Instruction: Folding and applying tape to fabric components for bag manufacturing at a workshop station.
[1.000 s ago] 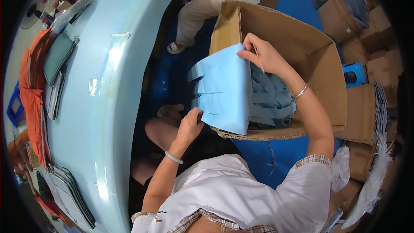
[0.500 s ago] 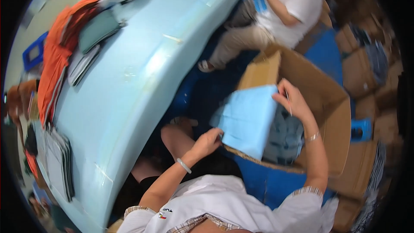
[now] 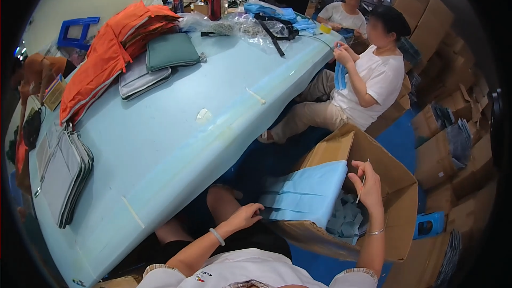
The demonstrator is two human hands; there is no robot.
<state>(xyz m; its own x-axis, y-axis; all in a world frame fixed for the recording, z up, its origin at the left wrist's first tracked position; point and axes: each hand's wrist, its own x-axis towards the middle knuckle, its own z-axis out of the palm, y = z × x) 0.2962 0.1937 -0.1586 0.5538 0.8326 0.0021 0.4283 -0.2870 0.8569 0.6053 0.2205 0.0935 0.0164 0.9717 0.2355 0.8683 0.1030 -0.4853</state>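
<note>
A stack of light blue fabric pouches lies over the near edge of an open cardboard box. My left hand grips the stack's near left corner. My right hand is raised over the stack's right end, fingers pinched on a thin stick-like tool. More blue-grey fabric pieces lie inside the box, below my right hand. A pale bracelet sits on my left wrist and a thin bangle on my right.
A long light blue table runs along my left, bearing orange fabric, grey pouches and a green pouch. A seated person in white works across from me. Cardboard boxes are stacked at right; a blue stool stands beside them.
The view has swung up and left, bringing the table and the seated people into sight. My hands stay on the blue pouch stack, which now lies flatter over the box edge.
</note>
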